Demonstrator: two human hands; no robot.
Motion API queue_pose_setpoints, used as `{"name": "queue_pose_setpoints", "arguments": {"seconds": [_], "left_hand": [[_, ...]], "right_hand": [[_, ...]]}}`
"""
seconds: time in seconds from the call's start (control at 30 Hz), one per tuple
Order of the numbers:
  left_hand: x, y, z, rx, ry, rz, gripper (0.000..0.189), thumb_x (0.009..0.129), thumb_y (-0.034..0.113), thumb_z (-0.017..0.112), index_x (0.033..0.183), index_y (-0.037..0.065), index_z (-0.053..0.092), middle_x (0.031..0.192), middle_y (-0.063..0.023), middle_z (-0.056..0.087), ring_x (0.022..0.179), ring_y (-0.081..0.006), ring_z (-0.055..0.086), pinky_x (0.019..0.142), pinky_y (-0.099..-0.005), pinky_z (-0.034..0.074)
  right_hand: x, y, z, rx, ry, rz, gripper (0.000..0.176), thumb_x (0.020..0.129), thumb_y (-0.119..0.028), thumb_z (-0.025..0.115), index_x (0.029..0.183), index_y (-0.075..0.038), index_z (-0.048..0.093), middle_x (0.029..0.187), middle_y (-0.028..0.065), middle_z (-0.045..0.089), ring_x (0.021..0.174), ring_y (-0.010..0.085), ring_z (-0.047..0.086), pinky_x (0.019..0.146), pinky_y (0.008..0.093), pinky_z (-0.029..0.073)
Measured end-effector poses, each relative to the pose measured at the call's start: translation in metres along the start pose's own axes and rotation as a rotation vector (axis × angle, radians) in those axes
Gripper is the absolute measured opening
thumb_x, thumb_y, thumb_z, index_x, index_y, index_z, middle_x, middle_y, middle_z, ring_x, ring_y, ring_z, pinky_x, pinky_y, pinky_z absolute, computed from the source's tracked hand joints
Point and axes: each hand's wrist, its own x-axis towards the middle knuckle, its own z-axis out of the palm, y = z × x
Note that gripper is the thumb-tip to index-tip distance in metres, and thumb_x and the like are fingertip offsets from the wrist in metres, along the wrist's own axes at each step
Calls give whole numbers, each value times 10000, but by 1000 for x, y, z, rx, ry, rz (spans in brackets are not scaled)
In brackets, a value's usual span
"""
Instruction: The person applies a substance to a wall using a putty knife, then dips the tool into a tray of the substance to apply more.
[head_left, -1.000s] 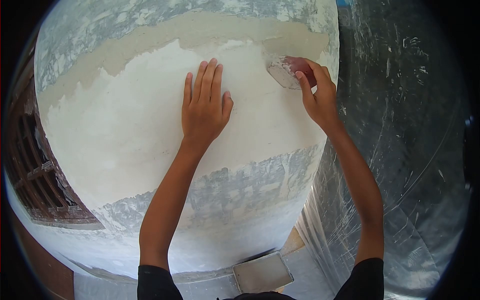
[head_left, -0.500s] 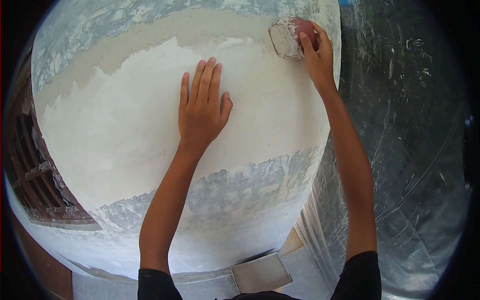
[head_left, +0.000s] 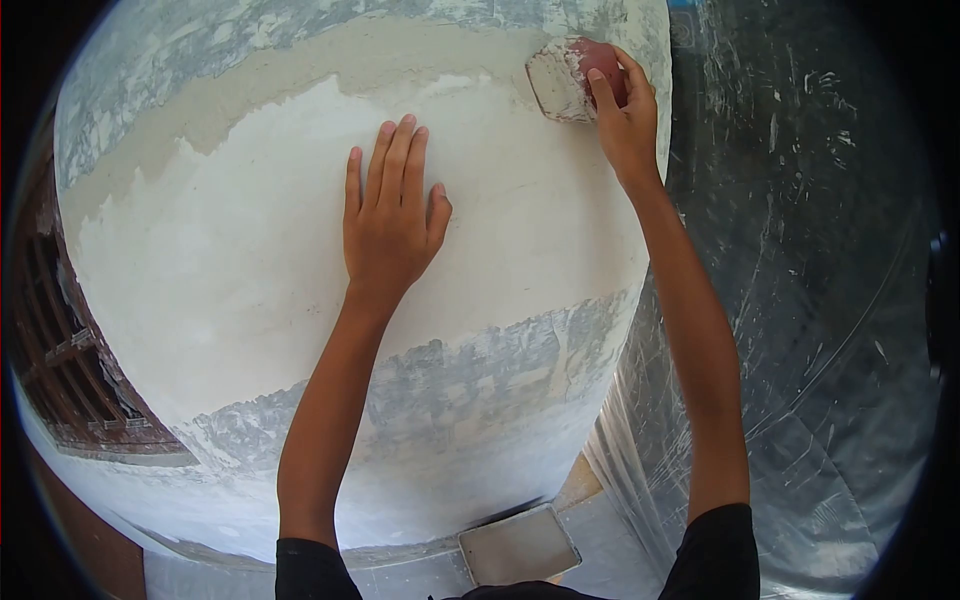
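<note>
My left hand (head_left: 390,215) rests flat on the white plastered wall (head_left: 250,230), its fingers stretched out and spread. Up at the wall's right edge, my right hand (head_left: 628,115) grips a reddish putty scraper (head_left: 602,72). Pale putty smears the scraper's flat blade (head_left: 556,82), which is against the wall or very near it; the exact contact is hidden. Left of the blade runs a damp beige band of putty (head_left: 330,50), with bare grey wall above it.
A dark plastic sheet (head_left: 800,250) with white splashes hangs along the right side. A brown window grille (head_left: 75,350) is at the left. Below, a rectangular tray (head_left: 520,548) of greyish material stands on the covered floor. Rough grey wall (head_left: 460,365) shows beneath the white area.
The view has shifted slightly, so the wall and both hands appear a little further left. The scraper stays in my right hand near the same spot, and my left hand remains flat.
</note>
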Motion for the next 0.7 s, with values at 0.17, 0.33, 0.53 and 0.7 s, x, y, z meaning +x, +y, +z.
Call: {"name": "queue_pose_setpoints", "arguments": {"seconds": [0.17, 0.33, 0.53, 0.7], "left_hand": [[0, 0, -1, 4, -6, -3, 558, 948, 184, 600, 1486, 66, 510, 1578, -87, 484, 1500, -247, 413, 1247, -494, 274], [1, 1, -1, 8, 4, -4, 560, 944, 178, 604, 1485, 67, 511, 1573, -85, 490, 1499, -247, 415, 1246, -500, 275], [1, 1, -2, -14, 3, -10, 562, 943, 173, 607, 1486, 69, 511, 1571, -84, 494, 1495, -248, 422, 1246, -498, 274], [-1, 1, -1, -6, 2, -8, 562, 942, 176, 607, 1486, 73, 512, 1572, -82, 492, 1498, -245, 417, 1245, -498, 275]], "right_hand": [[11, 2, -28, -54, 289, 164, 483, 987, -221, 649, 1414, -11, 565, 1275, 176, 617, 1149, 224, 625, 1007, 351, 499], [4, -2, -28, 78, 381, 166, 431, 1049, -116, 608, 1441, 34, 513, 1324, 130, 632, 1130, 156, 645, 967, 271, 528], [-14, -18, 9, -23, -50, -10, 502, 1002, -265, 651, 1471, -125, 538, 1206, 159, 491, 1140, 247, 577, 1010, 364, 479], [0, -3, -10, -47, 181, 73, 487, 992, -248, 652, 1416, -29, 553, 1264, 193, 601, 1139, 270, 636, 1027, 367, 494]]}}
